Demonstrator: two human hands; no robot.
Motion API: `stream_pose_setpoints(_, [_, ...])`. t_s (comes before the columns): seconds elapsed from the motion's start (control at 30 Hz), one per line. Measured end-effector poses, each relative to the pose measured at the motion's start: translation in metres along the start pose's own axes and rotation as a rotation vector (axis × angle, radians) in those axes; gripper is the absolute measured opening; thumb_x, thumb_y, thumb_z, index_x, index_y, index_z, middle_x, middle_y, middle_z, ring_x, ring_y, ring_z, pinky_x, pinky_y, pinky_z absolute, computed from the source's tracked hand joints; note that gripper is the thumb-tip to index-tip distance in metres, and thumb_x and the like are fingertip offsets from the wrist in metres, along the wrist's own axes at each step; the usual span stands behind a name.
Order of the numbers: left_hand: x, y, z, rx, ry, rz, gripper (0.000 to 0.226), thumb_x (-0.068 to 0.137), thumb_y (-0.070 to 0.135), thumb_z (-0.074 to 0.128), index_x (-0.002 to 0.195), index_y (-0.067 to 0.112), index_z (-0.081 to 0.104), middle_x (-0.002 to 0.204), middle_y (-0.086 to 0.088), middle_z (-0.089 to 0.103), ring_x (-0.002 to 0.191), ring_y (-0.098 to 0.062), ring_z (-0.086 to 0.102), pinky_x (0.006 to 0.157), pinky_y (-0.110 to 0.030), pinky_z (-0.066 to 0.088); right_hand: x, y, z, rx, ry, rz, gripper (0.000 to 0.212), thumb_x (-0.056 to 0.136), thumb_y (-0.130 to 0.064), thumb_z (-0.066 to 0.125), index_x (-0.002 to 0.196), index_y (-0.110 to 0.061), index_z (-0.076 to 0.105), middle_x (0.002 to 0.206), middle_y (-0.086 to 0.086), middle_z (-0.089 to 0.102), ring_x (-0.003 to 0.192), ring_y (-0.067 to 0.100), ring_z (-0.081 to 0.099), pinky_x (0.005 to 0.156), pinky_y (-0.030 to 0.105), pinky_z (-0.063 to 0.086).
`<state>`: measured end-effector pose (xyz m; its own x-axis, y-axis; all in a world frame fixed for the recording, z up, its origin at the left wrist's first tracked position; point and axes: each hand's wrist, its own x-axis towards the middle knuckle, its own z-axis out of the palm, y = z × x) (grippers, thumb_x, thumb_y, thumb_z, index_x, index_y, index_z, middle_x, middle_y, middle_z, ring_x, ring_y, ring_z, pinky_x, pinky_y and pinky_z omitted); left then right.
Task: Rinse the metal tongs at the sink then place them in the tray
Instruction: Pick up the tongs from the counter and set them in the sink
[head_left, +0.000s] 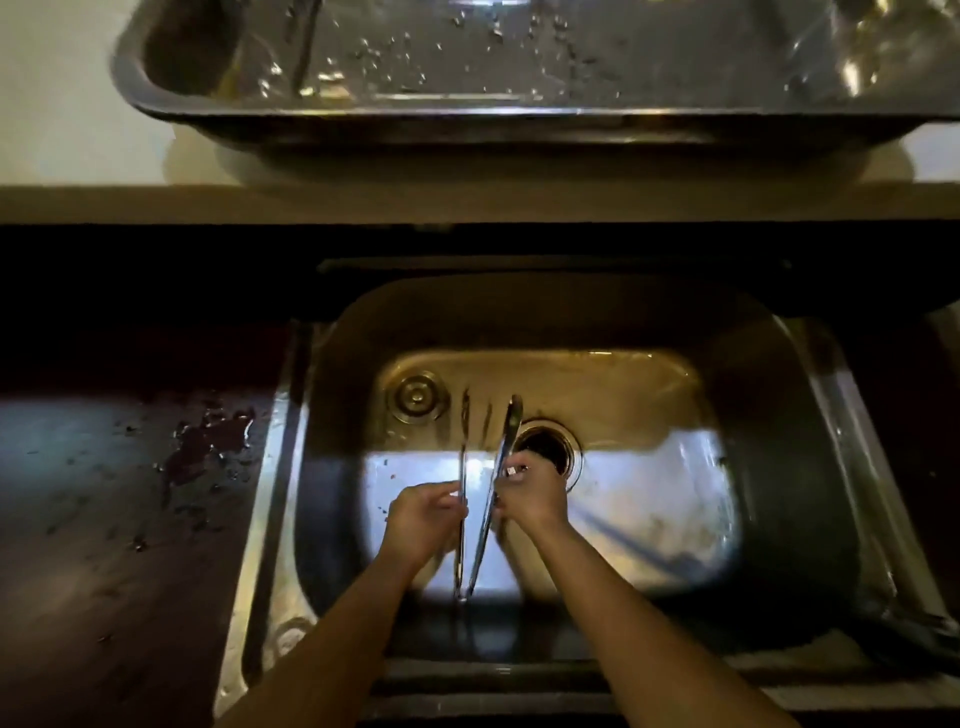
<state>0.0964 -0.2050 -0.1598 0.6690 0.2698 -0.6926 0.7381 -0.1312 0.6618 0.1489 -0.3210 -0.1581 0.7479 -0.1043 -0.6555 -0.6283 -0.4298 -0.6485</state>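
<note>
Down in the steel sink (810, 415), the metal tongs (480, 499) are held above the basin floor, their two arms spread in a narrow V with the joined end toward the person and the tips pointing at the back wall. The left hand (423, 519) has its fingers closed on the left arm of the tongs, and the right hand (530, 496) pinches the right arm near its middle. Under the hands the basin holds little else: a round drain opening (550, 449) just beyond the right hand, and a smaller round fitting (417, 397) on the back wall to its left. On the pale ledge behind the sink stands the metal tray (171, 98), wet, with droplets scattered over its floor; a thin utensil I cannot identify leans in its left part. Water spots lie on the dark counter (104, 519) to the left.
</note>
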Motion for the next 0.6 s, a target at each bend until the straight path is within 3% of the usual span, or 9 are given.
stream_pose_setpoints(0.1, [0.011,-0.009,0.007,0.038,0.028,-0.011,0.027,0.08,0.0,0.061,0.074,0.025,0.07,0.082,-0.012,0.072,0.076,-0.026,0.068,0.07,-0.035,0.057,0.014,0.013,0.01,-0.02,-0.034,0.014,0.016,0.076,0.003,0.063,0.075,-0.013,0.061,0.088,0.02,0.069,0.081,0.042,0.067,0.072,0.057,0.055])
stream_pose_setpoints(0.27, [0.024,-0.015,0.017,0.08,0.028,-0.01,0.024,0.079,-0.008,0.055,0.085,0.008,0.072,0.081,-0.018,0.07,0.068,-0.024,0.061,0.059,-0.027,0.054,0.037,0.037,0.021,-0.074,-0.067,-0.003,0.011,0.078,0.001,0.062,0.082,-0.009,0.061,0.085,0.024,0.071,0.068,0.042,0.068,0.065,0.053,0.057])
stream_pose_setpoints(0.4, [0.028,-0.022,0.022,0.147,0.064,0.044,0.027,0.079,-0.007,0.056,0.09,0.011,0.072,0.073,-0.004,0.066,0.062,-0.012,0.058,0.044,-0.002,0.042,0.045,0.046,0.025,-0.118,-0.068,0.001,0.017,0.078,-0.003,0.063,0.093,-0.01,0.064,0.088,0.018,0.073,0.073,0.036,0.07,0.069,0.048,0.059])
stream_pose_setpoints(0.5, [0.03,-0.028,0.026,0.195,0.078,0.066,0.026,0.081,-0.004,0.051,0.089,0.01,0.071,0.074,-0.006,0.066,0.064,-0.015,0.058,0.045,-0.002,0.041,0.047,0.049,0.027,-0.141,-0.067,0.003,0.021,0.077,-0.006,0.063,0.098,-0.01,0.065,0.095,0.015,0.072,0.085,0.033,0.068,0.078,0.046,0.057])
stream_pose_setpoints(0.6, [0.032,-0.032,0.028,0.215,0.093,0.067,0.025,0.081,-0.003,0.05,0.094,0.006,0.071,0.077,-0.006,0.065,0.062,-0.008,0.057,0.046,-0.003,0.042,0.047,0.05,0.025,-0.175,-0.064,0.011,0.022,0.079,-0.008,0.063,0.1,-0.013,0.064,0.1,0.011,0.072,0.089,0.028,0.067,0.074,0.031,0.054])
